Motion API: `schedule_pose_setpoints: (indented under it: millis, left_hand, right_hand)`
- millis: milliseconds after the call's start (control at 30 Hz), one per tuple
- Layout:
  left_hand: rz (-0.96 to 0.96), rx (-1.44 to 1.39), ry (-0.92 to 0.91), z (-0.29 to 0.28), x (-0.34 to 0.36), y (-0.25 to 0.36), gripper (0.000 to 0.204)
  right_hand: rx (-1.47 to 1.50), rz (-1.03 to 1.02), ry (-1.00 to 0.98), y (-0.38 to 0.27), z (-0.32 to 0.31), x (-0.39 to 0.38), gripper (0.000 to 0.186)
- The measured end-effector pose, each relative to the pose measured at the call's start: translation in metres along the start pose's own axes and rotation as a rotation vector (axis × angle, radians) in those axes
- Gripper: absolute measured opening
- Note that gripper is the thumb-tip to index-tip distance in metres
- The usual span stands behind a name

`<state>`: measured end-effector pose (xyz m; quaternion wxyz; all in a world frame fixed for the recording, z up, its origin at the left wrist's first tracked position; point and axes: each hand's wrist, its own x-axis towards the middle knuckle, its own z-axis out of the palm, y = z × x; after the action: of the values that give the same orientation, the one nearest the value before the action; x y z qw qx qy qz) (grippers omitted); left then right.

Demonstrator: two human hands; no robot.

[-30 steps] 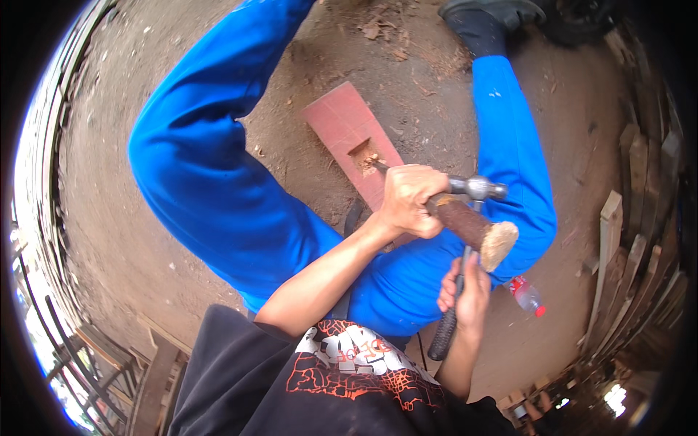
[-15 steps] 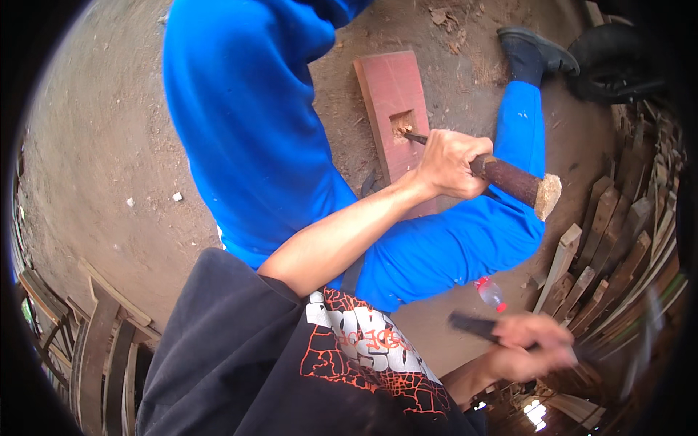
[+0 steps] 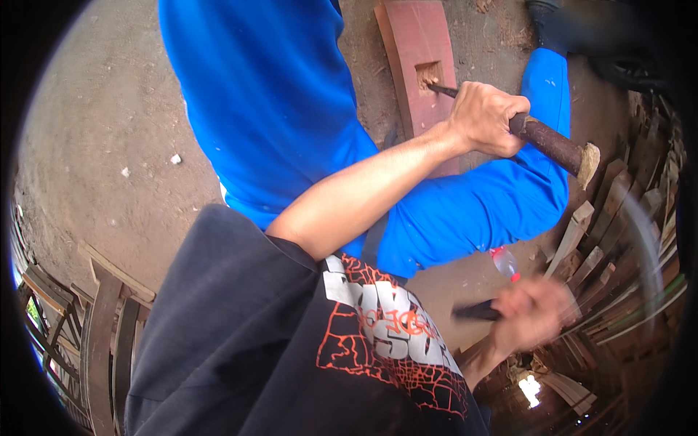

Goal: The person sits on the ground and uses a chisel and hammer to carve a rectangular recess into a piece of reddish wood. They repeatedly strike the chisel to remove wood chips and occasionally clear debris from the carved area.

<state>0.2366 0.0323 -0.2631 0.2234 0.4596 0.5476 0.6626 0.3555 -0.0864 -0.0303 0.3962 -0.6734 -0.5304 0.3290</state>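
Observation:
My left hand (image 3: pixel 488 118) is closed round a chisel (image 3: pixel 552 144) with a thick brown wooden handle, its butt end pale and frayed. The chisel's dark blade slants into a squared mortise (image 3: pixel 429 75) cut in a reddish wooden board (image 3: pixel 414 36); loose chips lie in the hole. Low on the right, apart from the chisel, my right hand (image 3: pixel 534 312) grips a dark-handled tool (image 3: pixel 476 311). Motion smears that hand, and the tool's far end shows only as a pale blurred streak, so its kind is unclear.
My blue-trousered legs (image 3: pixel 480 211) lie on both sides of the board on the dirt floor (image 3: pixel 102 123). A clear bottle with red ends (image 3: pixel 505 263) lies by my right knee. Wood offcuts (image 3: pixel 574 232) are piled at right; a wooden frame (image 3: pixel 102 341) stands at lower left.
The whole view has shifted, so the board, chisel and left hand appear higher and further right. The chisel's tip is still in the mortise. My right hand still holds its tool, blurred in both frames.

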Motion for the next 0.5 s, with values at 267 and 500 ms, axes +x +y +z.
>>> schedule_pose_setpoints:
  millis: [267,500]
  left_hand:
    - [0.132,0.023,-0.156,0.001,-0.018,-0.001,0.019]
    - [0.526,-0.075,-0.586,-0.012,-0.072,-0.006,0.029]
  right_hand:
    - [-0.043,0.059,0.102,-0.06,-0.065,0.013,0.046]
    - [0.121,-0.341,-0.089,-0.048,-0.083,0.008,0.051]
